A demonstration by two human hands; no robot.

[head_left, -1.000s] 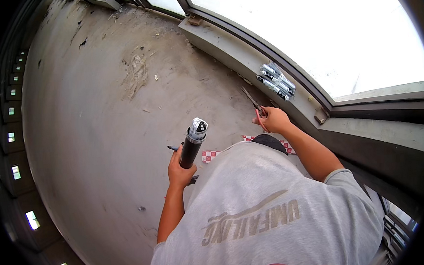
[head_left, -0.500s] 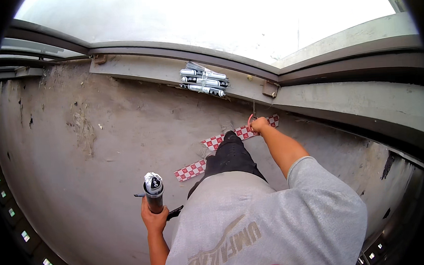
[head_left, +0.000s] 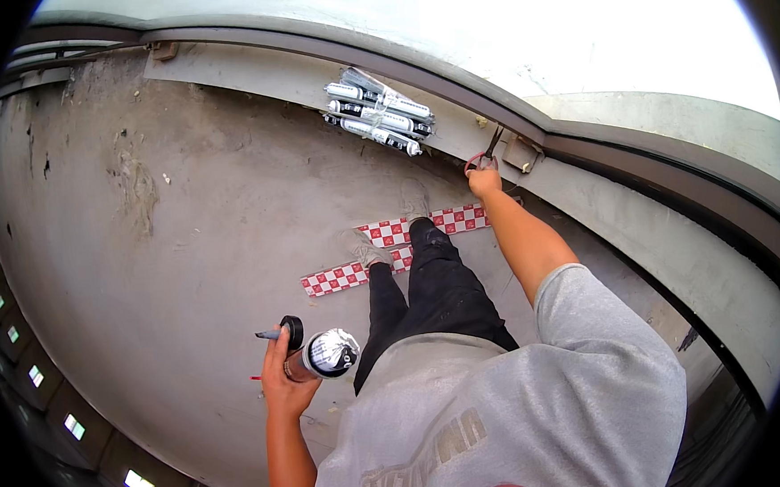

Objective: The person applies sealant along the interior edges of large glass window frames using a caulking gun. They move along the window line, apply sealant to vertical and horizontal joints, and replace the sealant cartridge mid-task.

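Note:
My left hand (head_left: 289, 382) is closed around the tube of a caulking gun (head_left: 296, 367), seen nearly end-on. The crinkled silver foil end of a sealant sausage (head_left: 334, 350) sticks out of its open mouth. Between the same hand's fingers is a black ring cap (head_left: 294, 331) with a dark pointed nozzle. My right arm stretches forward, and my right hand (head_left: 484, 181) grips red-handled scissors (head_left: 491, 146) at the grey ledge, dark blades pointing away. Left of them, a bundle of black-and-white sealant sausages (head_left: 380, 112) in clear plastic lies on the ledge.
Red-and-white checked boards (head_left: 460, 219) lie on the floor by my shoes (head_left: 365, 247). A brown metal rail (head_left: 306, 45) runs along the ledge (head_left: 237, 72), with a rusty bracket (head_left: 520, 153) beside the scissors. Small lit openings (head_left: 74, 427) line the dark lower left.
My right hand and the scissors have moved forward to the ledge. The caulking gun has tilted, its foil end swinging right, and the black ring cap has come into view.

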